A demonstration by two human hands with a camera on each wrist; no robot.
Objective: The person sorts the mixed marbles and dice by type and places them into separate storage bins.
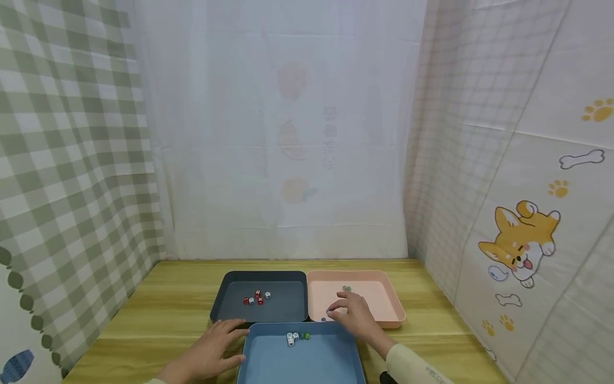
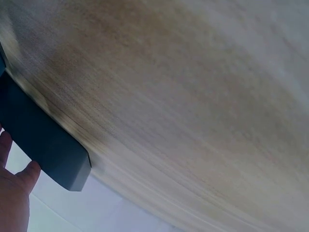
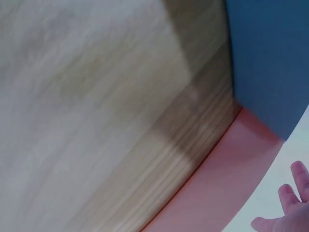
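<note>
In the head view my right hand point(image 1: 355, 316) is over the pink tray point(image 1: 395, 304), thumb and index finger pinching a small pale die point(image 1: 328, 311). Just below lies a small dark die point(image 1: 323, 319). Greenish clear dice point(image 1: 346, 288) lie farther back in that tray. My left hand point(image 1: 211, 349) has its fingers spread beside the left rim of the blue tray point(image 1: 302, 368). Near the blue tray's far wall sit white dice point(image 1: 290, 339) and green dice point(image 1: 307, 336). The wrist views show only parts of the left hand point(image 2: 14, 193) and right hand point(image 3: 292, 208).
A dark tray point(image 1: 230, 288) stands at the back left with red dice point(image 1: 260, 300) and white dice point(image 1: 267, 295) in it. All three trays adjoin on a wood-grain table point(image 1: 168, 298). Cloth curtains point(image 1: 288, 160) hang behind and at both sides.
</note>
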